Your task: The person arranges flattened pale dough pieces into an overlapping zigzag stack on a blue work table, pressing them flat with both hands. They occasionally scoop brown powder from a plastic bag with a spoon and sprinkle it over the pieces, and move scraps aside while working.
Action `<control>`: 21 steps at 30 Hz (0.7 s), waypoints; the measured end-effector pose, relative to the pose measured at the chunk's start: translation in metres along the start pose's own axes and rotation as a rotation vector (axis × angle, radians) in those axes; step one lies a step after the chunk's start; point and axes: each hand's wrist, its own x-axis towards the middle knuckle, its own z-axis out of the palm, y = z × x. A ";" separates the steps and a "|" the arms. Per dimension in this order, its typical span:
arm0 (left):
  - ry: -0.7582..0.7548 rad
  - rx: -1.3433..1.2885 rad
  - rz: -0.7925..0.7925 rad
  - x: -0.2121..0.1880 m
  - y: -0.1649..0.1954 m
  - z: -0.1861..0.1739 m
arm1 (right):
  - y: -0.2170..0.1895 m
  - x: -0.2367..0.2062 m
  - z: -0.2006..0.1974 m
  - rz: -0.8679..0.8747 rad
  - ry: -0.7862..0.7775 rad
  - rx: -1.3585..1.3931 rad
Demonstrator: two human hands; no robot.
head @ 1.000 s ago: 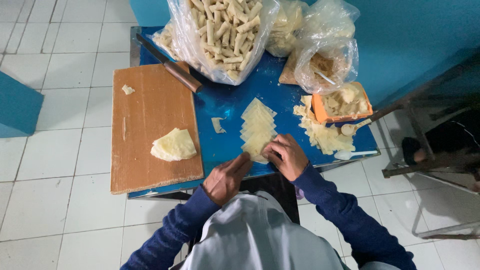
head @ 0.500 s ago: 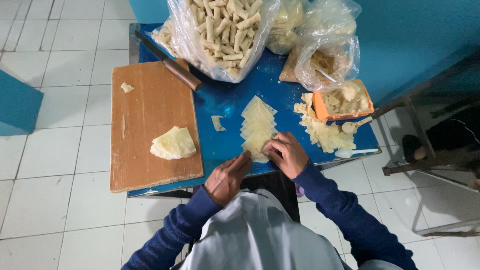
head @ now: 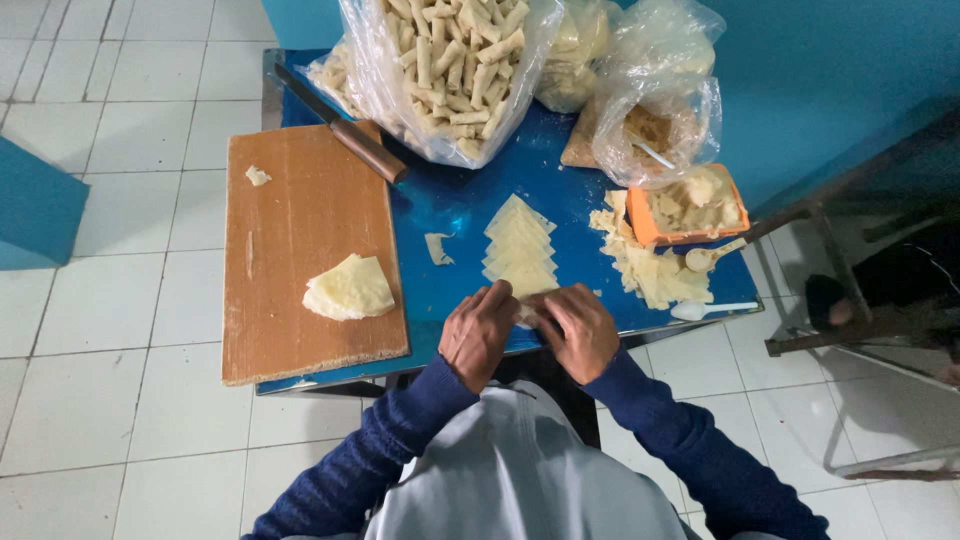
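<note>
A row of overlapping pale square wrappers [head: 518, 243] lies on the blue table [head: 450, 200]. My left hand [head: 478, 333] and my right hand [head: 578, 330] meet at the near end of that row, fingers curled on the nearest wrapper [head: 527, 315] at the table's front edge. Most of that wrapper is hidden under my fingers. A small torn wrapper scrap [head: 437, 248] lies just left of the row.
A wooden cutting board [head: 300, 200] on the left carries a folded stack of wrappers [head: 347, 288]. A knife [head: 345, 127] rests across its far corner. Plastic bags of finished rolls [head: 450, 70] stand behind. An orange tub of filling [head: 690, 205], two spoons [head: 712, 308] and wrapper trimmings [head: 650, 268] sit right.
My left hand has moved right to join my right hand at the near end of the wrapper row. Both hands now close over the nearest wrapper.
</note>
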 end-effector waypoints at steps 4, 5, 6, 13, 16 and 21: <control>0.015 0.005 -0.009 -0.001 -0.002 0.003 | -0.002 -0.001 0.001 -0.039 0.026 -0.042; 0.019 -0.014 -0.010 -0.001 -0.002 0.003 | -0.001 0.000 0.001 -0.029 0.015 -0.057; 0.026 -0.030 -0.013 -0.002 -0.002 0.003 | 0.000 0.002 0.002 -0.023 0.004 -0.071; 0.045 -0.163 -0.124 -0.010 0.003 0.000 | -0.005 0.001 0.005 -0.005 0.010 -0.196; 0.092 -0.167 -0.078 -0.019 0.006 0.001 | -0.010 -0.004 0.006 -0.065 0.052 -0.253; 0.027 0.001 -0.022 -0.030 -0.001 0.008 | -0.011 -0.007 0.005 -0.102 0.036 -0.307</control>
